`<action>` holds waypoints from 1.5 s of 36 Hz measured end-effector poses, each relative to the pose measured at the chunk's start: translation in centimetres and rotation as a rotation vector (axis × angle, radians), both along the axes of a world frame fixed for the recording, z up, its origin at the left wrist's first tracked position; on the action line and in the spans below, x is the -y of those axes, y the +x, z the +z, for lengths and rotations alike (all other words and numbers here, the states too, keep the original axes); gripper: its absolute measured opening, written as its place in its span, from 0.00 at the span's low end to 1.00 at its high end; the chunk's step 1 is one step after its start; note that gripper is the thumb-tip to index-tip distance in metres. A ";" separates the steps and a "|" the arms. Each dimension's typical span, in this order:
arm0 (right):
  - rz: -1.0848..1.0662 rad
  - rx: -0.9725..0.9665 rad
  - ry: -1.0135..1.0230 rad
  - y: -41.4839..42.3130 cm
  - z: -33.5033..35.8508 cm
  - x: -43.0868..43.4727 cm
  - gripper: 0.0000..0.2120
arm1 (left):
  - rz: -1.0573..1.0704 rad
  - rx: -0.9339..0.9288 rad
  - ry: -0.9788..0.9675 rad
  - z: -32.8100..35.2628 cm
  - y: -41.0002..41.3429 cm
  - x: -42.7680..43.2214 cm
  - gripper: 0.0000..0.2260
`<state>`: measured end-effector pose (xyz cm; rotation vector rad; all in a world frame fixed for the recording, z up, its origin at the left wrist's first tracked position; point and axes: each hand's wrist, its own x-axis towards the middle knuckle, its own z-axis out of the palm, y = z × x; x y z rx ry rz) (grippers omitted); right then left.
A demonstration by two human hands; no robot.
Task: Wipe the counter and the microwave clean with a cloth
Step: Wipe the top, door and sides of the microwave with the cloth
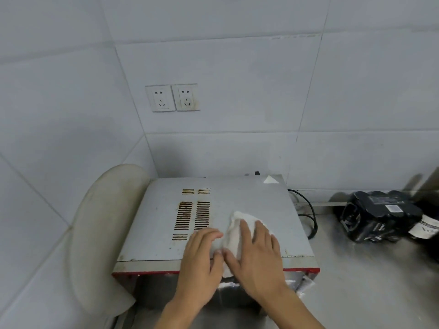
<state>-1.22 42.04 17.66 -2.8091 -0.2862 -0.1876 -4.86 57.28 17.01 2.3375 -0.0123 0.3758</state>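
Note:
A grey microwave (249, 200) with rusty vent slots and a red front edge stands on the steel counter (370, 276) in the corner. A white cloth (234, 230) lies crumpled on its top, near the front. My right hand (259, 260) lies flat on the cloth with straight fingers. My left hand (202, 255) rests beside it, its fingers on the cloth's left edge and on the microwave top. Part of the cloth is hidden under both hands.
A round pale board (99, 233) leans against the tiled wall left of the microwave. Two wall sockets (173, 98) sit above it. A black cable (308, 217) loops at the microwave's right, and black devices (380, 214) lie on the counter further right.

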 end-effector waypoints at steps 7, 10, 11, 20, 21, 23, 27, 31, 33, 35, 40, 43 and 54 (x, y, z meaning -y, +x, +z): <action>0.006 -0.156 0.003 6.8 2.3 0.2 0.37 | -0.171 -0.061 0.685 -1.2 2.4 -1.2 0.21; 0.020 -0.235 -0.032 8.1 3.2 0.0 0.39 | -0.180 -0.104 0.698 -0.9 2.3 -1.1 0.23; 0.039 -0.226 -0.055 7.9 3.3 0.1 0.37 | -0.179 -0.096 0.698 -1.0 2.2 -1.1 0.23; 0.137 -0.076 -0.031 4.8 1.2 2.8 0.33 | -0.161 -0.075 0.703 -1.0 2.2 -0.8 0.24; 0.140 -0.074 -0.025 5.7 1.2 2.6 0.32 | -0.160 -0.080 0.706 -0.8 2.1 -0.8 0.24; 0.135 -0.065 -0.005 8.1 1.5 2.1 0.30 | -0.170 -0.102 0.704 -0.4 2.1 -0.7 0.24; 0.114 -0.099 0.028 11.9 2.0 0.7 0.27 | -0.161 -0.107 0.685 -0.4 2.2 -0.7 0.23; 0.159 -0.070 0.004 10.8 1.4 1.3 0.28 | -0.136 -0.047 0.702 -1.3 2.3 -0.8 0.21; 0.229 -0.015 0.000 9.3 0.6 2.3 0.27 | -0.131 -0.028 0.703 -1.5 2.4 -0.9 0.21; 0.271 0.025 0.018 8.5 0.2 2.9 0.25 | -0.142 -0.025 0.700 -1.5 2.5 -0.9 0.22; 0.258 -0.049 0.013 12.8 1.2 1.2 0.25 | -0.171 -0.066 0.677 -0.8 2.4 -0.9 0.23; 0.228 -0.086 0.032 14.6 1.6 -0.1 0.26 | -0.166 -0.055 0.670 -0.8 2.3 -1.0 0.22; 0.317 0.005 -0.024 10.0 0.4 2.2 0.24 | -0.161 0.009 0.631 -1.5 2.4 -1.2 0.22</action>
